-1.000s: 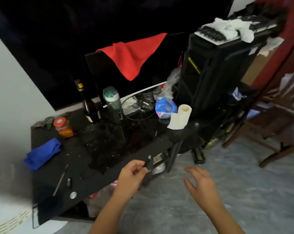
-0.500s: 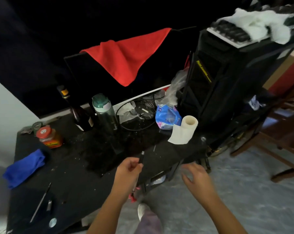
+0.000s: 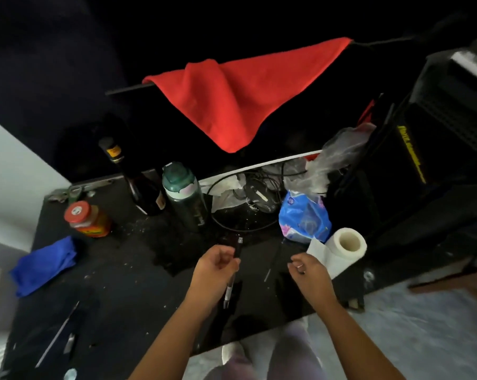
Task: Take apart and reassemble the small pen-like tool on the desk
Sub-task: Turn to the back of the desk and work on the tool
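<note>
Left hand grip closed round pen tool, held upright over black bench; right hand alongside, fingers loosely curled, holding nothing I can make out

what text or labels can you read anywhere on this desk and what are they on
Nothing can be read.
Yellow lettering on the black computer case: blurred.
Yellow label on the dark bottle neck: blurred.
Print on the red-lidded jar: too small.
Markings on the green water bottle: unreadable.
Print on the blue plastic bag: unreadable.
</note>
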Demonstrator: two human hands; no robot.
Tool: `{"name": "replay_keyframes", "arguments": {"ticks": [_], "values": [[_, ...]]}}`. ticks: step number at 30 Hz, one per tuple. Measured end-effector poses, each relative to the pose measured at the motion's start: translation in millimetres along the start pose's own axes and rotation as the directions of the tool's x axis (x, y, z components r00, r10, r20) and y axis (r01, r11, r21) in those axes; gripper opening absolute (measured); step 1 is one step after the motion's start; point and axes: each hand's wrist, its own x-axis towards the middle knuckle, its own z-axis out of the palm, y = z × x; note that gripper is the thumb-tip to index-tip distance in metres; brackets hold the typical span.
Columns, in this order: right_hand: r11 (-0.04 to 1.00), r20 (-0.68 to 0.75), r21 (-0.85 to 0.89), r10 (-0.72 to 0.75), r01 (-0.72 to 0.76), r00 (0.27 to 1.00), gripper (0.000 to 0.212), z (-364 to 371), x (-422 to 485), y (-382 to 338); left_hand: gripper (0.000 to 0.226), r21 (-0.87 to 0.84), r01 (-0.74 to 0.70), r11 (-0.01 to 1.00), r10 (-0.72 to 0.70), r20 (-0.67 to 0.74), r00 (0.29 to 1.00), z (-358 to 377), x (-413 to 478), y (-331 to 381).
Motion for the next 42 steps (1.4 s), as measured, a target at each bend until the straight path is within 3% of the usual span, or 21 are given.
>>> {"name": "replay_keyframes", "arguments": {"ticks": [7, 14, 21, 27, 34, 37, 42], "values": [[0.992, 0.080, -0.072, 0.106, -0.100, 0.991, 0.032, 32.7, 55.7, 15.4, 0.024, 0.013, 0.030, 0.999, -0.028, -0.128, 0.991, -1.9, 6.4, -1.4], [0.945, -0.024, -0.289, 0.155, -0.155, 0.988, 0.039, 56.0, 68.4, 9.5, 0.021, -0.010, 0.072, 0.997, -0.073, -0.174, 0.982, -1.8, 0.0, -10.3], [0.918, -0.013, -0.334, 0.223, -0.214, 0.975, 0.025, 63.9, 61.5, 8.5, 0.016, -0.028, 0.066, 0.997, -0.070, -0.186, 0.980, -7.2, -8.0, -14.2], [0.894, 0.118, -0.365, 0.323, -0.262, 0.939, 0.020, 54.1, 45.1, 14.3, 0.021, -0.048, 0.053, 0.997, -0.060, -0.144, 0.988, -7.7, -12.8, -12.7], [0.980, 0.106, 0.047, 0.185, -0.191, 0.977, 0.020, 17.1, 24.6, -13.1, 0.015, -0.023, 0.002, 1.000, -0.003, -0.069, 0.998, -10.8, -9.1, -8.1], [0.930, 0.073, 0.320, 0.168, -0.182, 0.983, 0.008, -6.2, 12.0, -44.3, 0.025, -0.048, -0.031, 0.998, 0.030, -0.023, 0.999, -10.8, -7.6, 0.1], [0.791, 0.010, 0.601, 0.135, -0.114, 0.991, 0.021, -39.2, -4.9, -86.9, 0.021, -0.079, -0.098, 0.992, 0.105, 0.081, 0.991, -10.4, -5.2, 19.0]]}}
